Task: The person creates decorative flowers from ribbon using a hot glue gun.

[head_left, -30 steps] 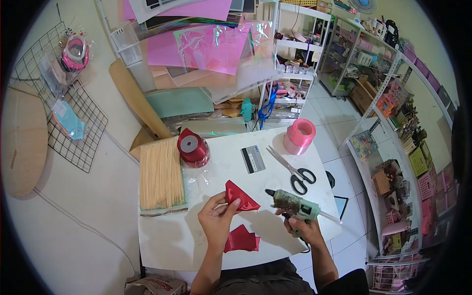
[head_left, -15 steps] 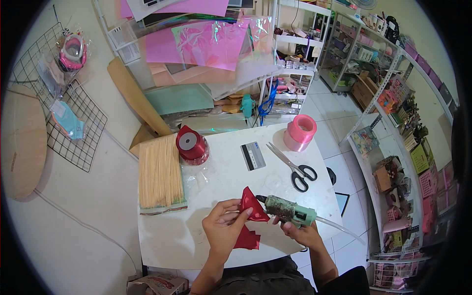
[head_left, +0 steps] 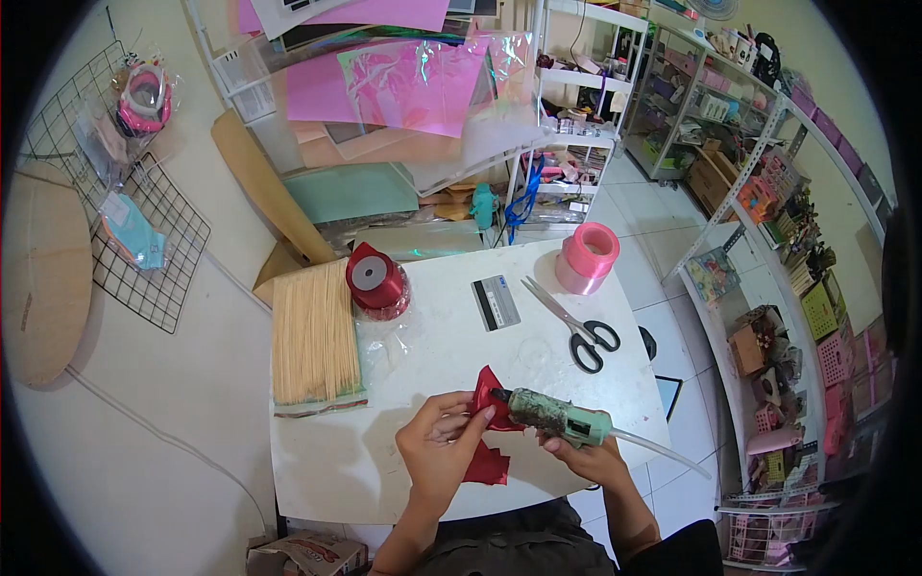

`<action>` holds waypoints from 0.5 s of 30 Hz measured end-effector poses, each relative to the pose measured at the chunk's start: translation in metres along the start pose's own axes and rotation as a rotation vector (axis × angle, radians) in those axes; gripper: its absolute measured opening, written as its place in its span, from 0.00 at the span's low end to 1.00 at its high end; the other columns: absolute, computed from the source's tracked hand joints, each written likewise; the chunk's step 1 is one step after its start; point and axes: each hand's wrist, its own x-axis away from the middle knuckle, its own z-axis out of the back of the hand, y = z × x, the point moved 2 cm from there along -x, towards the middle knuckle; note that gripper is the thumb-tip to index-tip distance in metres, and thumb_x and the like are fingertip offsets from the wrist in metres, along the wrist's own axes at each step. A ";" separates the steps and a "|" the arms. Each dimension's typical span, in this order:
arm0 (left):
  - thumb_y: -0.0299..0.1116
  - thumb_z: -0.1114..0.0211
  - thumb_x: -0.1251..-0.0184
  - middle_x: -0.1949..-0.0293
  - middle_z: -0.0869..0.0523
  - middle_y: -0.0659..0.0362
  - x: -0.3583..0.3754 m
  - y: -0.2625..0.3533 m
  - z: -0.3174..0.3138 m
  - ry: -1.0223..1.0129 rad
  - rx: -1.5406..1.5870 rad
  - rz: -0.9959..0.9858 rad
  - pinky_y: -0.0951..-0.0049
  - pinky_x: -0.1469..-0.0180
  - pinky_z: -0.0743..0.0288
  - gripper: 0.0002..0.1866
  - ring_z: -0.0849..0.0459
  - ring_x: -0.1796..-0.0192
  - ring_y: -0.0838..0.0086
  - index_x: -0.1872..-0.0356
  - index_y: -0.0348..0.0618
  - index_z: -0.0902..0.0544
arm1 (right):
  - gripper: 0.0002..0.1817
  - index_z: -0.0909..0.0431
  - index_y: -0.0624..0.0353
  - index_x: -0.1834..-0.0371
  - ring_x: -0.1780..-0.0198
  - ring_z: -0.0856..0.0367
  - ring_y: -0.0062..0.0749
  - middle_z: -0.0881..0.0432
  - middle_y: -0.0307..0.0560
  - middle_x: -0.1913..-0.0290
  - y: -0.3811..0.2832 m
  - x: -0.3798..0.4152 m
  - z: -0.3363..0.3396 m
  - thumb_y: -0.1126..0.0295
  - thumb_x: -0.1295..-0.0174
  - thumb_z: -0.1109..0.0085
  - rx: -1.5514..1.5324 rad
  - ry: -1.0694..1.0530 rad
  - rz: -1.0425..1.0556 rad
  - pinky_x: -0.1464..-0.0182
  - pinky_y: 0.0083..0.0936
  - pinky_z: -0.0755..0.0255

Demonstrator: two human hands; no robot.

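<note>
Between the thumb and fingers of my left hand [head_left: 442,438] is a folded piece of red satin ribbon [head_left: 487,403], held up over the table. My right hand [head_left: 588,459] grips a green, dark-stained hot glue gun [head_left: 557,417] with a clear glue stick [head_left: 663,451] sticking out of its back. The gun's dark nozzle overlaps the upper part of the held ribbon. Below my left hand, another red ribbon piece [head_left: 488,468] lies on the white table near its front edge.
Scissors [head_left: 581,331], a grey card [head_left: 496,303] and pink ribbon rolls [head_left: 588,257] lie towards the table's back right. A bundle of thin wooden sticks [head_left: 312,336] and red ribbon spools [head_left: 377,283] occupy the left. Shelving [head_left: 759,317] stands beyond, at right.
The glue gun has moved left, bringing its nozzle from beside the red ribbon to over it. My left hand keeps its hold, with the ribbon slightly turned.
</note>
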 end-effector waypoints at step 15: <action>0.17 0.34 0.57 0.75 0.20 0.54 0.001 -0.005 0.001 0.004 0.019 0.017 0.86 0.69 0.25 0.12 0.21 0.73 0.81 0.69 0.30 0.25 | 0.17 0.24 0.61 0.69 0.72 0.24 0.24 0.22 0.40 0.75 -0.006 0.000 0.000 0.56 0.50 0.42 -0.001 0.048 -0.012 0.69 0.20 0.32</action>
